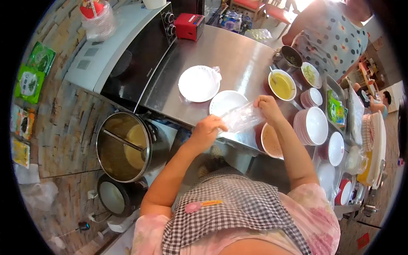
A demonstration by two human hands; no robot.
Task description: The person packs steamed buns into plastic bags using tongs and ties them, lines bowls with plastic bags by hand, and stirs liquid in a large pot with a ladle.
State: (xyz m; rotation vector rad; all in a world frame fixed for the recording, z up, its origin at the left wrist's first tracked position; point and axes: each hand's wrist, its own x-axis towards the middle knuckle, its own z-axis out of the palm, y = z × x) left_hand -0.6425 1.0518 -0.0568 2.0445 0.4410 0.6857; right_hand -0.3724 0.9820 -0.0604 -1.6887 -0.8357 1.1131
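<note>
Between my two hands a clear plastic bag (243,117) is stretched out. My left hand (208,131) pinches its near left end, and my right hand (267,108) grips the far right end with closed fingers. Just behind the bag lies a white plate (227,102), partly covered by it. Another white plate (199,84), with clear plastic around its edge, rests further back on the steel counter (221,46). Beneath my right forearm stands a bowl of orange-brown liquid (270,138), partly hidden by the arm. A bowl of yellow sauce (281,85) with a spoon stands beyond my right hand.
A stack of white bowls (314,126) stands on the right, near a metal tray (333,97) with green packets. To the left are a microwave (140,55) and a deep steel pot (127,146) with a ladle. Another person (331,38) stands across the counter.
</note>
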